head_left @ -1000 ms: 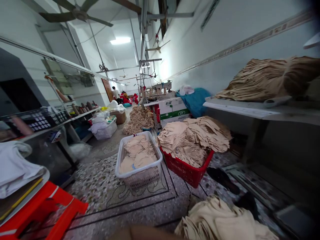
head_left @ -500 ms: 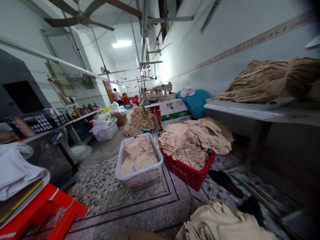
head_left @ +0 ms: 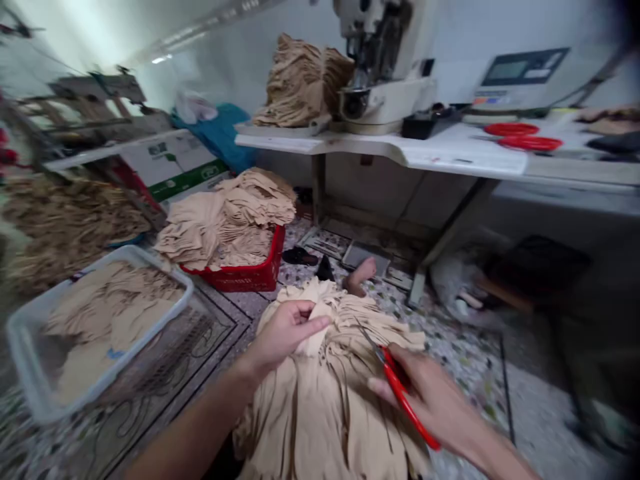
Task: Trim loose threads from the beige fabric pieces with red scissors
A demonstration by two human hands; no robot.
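Note:
A bundle of beige fabric pieces (head_left: pixel 320 413) lies spread before me, gathered near its middle. My left hand (head_left: pixel 293 330) pinches a piece of this cloth between thumb and fingers at the gathered part. In my right hand (head_left: pixel 425 393) is a pair of red-handled scissors (head_left: pixel 397 387). Their metal blades point up and left, over the layered cloth edges. Whether the blades touch the cloth, I cannot tell. A bare foot (head_left: pixel 361 275) shows just beyond the bundle.
To the left stand a white basket (head_left: pixel 23 353) and a red basket (head_left: pixel 250 277), both with beige cloth. A sewing machine (head_left: pixel 380 100) and another pair of red-handled scissors (head_left: pixel 530 143) rest on the white table (head_left: pixel 450 152). Black slippers (head_left: pixel 300 256) lie on the floor.
The view has swung right and down. Both hands now show over the beige bundle, the right with scissors; earlier neither was clearly visible.

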